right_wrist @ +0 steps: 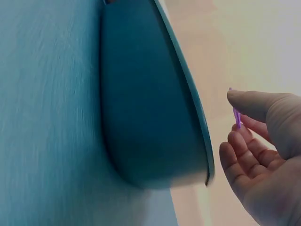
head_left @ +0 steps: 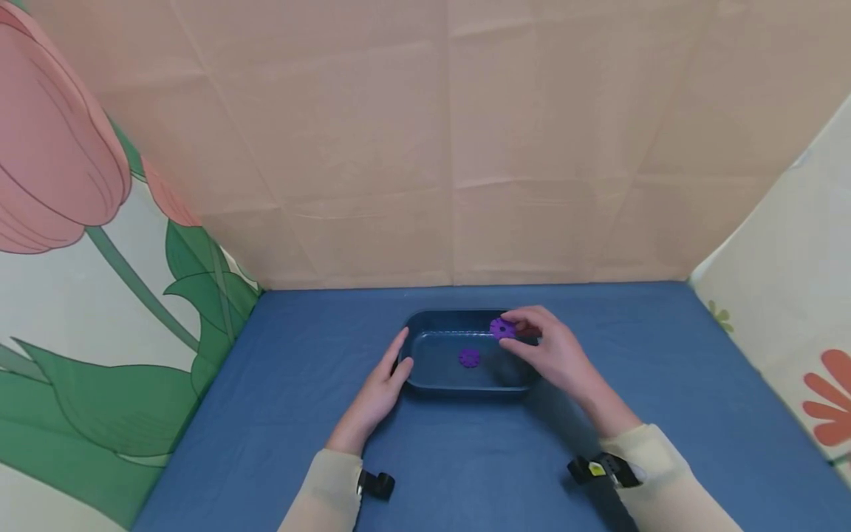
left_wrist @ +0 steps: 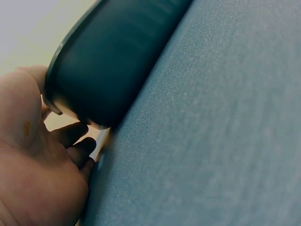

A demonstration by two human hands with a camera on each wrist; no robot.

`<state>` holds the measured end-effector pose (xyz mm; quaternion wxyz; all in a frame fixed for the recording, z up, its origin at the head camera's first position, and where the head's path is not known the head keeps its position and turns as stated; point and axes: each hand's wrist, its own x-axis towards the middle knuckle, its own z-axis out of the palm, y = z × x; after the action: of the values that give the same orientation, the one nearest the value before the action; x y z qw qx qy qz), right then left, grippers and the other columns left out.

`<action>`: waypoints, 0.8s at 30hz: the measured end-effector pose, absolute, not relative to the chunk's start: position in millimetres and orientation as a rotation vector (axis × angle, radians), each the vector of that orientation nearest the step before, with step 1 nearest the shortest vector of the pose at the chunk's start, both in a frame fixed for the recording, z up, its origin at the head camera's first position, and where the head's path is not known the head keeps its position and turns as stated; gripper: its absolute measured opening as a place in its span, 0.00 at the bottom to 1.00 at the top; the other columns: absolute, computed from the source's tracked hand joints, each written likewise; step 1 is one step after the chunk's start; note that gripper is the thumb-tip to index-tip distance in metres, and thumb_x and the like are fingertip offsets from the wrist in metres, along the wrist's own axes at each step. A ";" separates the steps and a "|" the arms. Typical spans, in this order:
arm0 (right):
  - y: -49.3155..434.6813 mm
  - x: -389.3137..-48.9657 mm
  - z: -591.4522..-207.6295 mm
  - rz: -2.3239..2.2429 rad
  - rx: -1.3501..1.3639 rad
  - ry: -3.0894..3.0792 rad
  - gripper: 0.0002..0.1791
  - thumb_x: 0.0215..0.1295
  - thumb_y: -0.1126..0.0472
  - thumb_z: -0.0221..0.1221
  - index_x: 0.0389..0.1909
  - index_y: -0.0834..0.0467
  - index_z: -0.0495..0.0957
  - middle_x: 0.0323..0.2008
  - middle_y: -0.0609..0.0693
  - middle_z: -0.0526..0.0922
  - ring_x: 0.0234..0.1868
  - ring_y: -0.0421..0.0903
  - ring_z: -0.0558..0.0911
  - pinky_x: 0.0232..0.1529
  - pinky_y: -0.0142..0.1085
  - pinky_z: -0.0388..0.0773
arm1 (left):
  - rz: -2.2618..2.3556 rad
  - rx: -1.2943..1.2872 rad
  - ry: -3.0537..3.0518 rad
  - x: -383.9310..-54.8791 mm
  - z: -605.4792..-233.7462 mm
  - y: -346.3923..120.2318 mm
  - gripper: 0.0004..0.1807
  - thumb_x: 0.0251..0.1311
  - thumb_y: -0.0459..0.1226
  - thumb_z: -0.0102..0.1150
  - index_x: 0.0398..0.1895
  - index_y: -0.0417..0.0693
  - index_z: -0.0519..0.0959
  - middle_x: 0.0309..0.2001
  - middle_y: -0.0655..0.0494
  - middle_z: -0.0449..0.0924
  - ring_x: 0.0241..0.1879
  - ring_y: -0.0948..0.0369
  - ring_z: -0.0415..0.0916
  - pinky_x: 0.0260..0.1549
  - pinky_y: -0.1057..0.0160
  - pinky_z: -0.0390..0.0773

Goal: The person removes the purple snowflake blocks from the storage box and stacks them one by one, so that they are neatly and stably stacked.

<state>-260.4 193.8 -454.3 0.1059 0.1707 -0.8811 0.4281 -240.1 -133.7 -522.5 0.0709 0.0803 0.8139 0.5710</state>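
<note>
A dark blue rectangular tray point(head_left: 439, 389) lies on the blue cloth. My left hand point(head_left: 380, 386) holds its left end, thumb at the rim and fingers along the outside; the left wrist view shows the fingers against the end wall of the tray point(left_wrist: 108, 61). Above the tray's right part, my right hand point(head_left: 553, 349) pinches a purple notched plastic disc point(head_left: 501, 329) between thumb and fingers. Seen edge-on in the right wrist view, that disc point(right_wrist: 236, 115) is a thin strip at the fingertips. Another purple notched disc point(head_left: 469, 358) lies on the tray floor.
Blue cloth point(head_left: 299, 355) covers the table around the tray. A plain beige sheet point(head_left: 412, 148) hangs behind it. Tulip-printed cloth point(head_left: 133, 310) borders the left side, and a pale flower-printed one point(head_left: 798, 295) the right. Each wrist wears a black strap device point(head_left: 377, 485).
</note>
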 end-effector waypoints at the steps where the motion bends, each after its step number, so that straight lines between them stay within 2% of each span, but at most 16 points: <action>1: 197.7 -259.0 -454.4 1.256 0.484 -2.593 0.22 0.59 0.47 0.68 0.54 0.46 0.79 0.47 0.43 0.76 0.47 0.44 0.77 0.50 0.49 0.77 | 1.716 0.239 2.445 -240.1 -522.3 -133.9 0.36 0.64 0.67 0.42 0.74 0.84 0.47 0.74 0.79 0.43 0.74 0.64 0.40 0.69 0.42 0.47; 5: 214.3 -255.5 -456.9 1.236 0.440 -2.579 0.24 0.59 0.47 0.68 0.56 0.47 0.79 0.48 0.45 0.76 0.46 0.44 0.78 0.49 0.48 0.77 | 1.704 0.231 2.433 -239.6 -519.8 -134.5 0.35 0.65 0.66 0.42 0.75 0.84 0.47 0.74 0.79 0.42 0.74 0.65 0.39 0.69 0.44 0.47; 11: 240.4 -251.4 -461.5 1.200 0.373 -2.574 0.23 0.60 0.48 0.67 0.57 0.48 0.79 0.49 0.46 0.75 0.46 0.46 0.78 0.47 0.47 0.78 | 1.674 0.245 2.403 -231.7 -500.0 -133.3 0.35 0.70 0.60 0.42 0.77 0.76 0.45 0.75 0.73 0.40 0.74 0.62 0.37 0.70 0.44 0.46; 18: 267.9 -249.4 -471.4 1.148 0.292 -2.586 0.23 0.60 0.47 0.67 0.55 0.48 0.80 0.49 0.47 0.75 0.45 0.46 0.78 0.45 0.31 0.75 | 1.650 0.266 2.407 -223.3 -483.5 -131.9 0.36 0.70 0.60 0.41 0.77 0.75 0.45 0.76 0.72 0.40 0.74 0.62 0.38 0.69 0.45 0.48; 21: 277.1 -248.6 -478.5 1.131 0.269 -2.604 0.23 0.60 0.48 0.67 0.56 0.49 0.79 0.50 0.49 0.75 0.45 0.48 0.78 0.44 0.31 0.75 | 1.653 0.260 2.409 -222.9 -483.2 -131.5 0.35 0.70 0.60 0.42 0.77 0.75 0.45 0.76 0.71 0.41 0.74 0.62 0.38 0.69 0.45 0.48; 24: 284.7 -247.4 -486.6 1.103 0.260 -2.627 0.24 0.61 0.48 0.66 0.57 0.52 0.78 0.49 0.51 0.75 0.46 0.51 0.79 0.43 0.36 0.77 | 1.645 0.251 2.408 -223.2 -483.3 -131.3 0.35 0.70 0.60 0.42 0.77 0.75 0.45 0.76 0.72 0.40 0.74 0.62 0.38 0.69 0.45 0.48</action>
<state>-247.4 284.7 -486.6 0.1399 0.0900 -0.9092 0.3816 -223.2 -131.3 -483.3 0.1069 0.0854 0.8180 0.5586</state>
